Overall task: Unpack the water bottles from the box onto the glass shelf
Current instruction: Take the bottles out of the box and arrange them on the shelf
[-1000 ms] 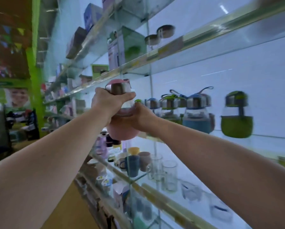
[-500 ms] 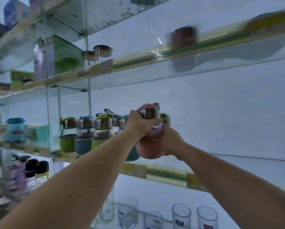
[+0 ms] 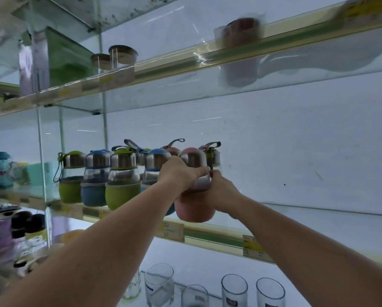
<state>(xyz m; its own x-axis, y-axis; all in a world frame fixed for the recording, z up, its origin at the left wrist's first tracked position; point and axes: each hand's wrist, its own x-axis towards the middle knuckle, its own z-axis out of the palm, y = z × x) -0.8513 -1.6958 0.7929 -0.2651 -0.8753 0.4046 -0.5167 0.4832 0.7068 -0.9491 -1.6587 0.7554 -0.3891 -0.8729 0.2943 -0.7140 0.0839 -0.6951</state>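
Note:
A pink water bottle [image 3: 194,209] with a steel collar and pink cap is held in both hands at the front edge of the glass shelf [image 3: 218,237]. My left hand [image 3: 181,173] wraps its neck from the left. My right hand [image 3: 221,191] grips its body from the right, fingers near the strap. Its pink base overlaps the shelf's front edge; whether it rests on the glass I cannot tell. Several green and blue bottles [image 3: 122,173] stand in a row to its left, and another one [image 3: 213,155] behind it. The box is out of view.
To the right of the pink bottle the shelf glass is bare up to the white wall [image 3: 296,151]. Drinking glasses [image 3: 234,291] stand on the shelf below. An upper shelf [image 3: 185,65] carries jars and a green box. Price labels [image 3: 172,231] hang on the front rail.
Both hands carried the pink bottle rightward along the shelf to the end of the bottle row. The view swung right and closer, and the bottle now sits at shelf level.

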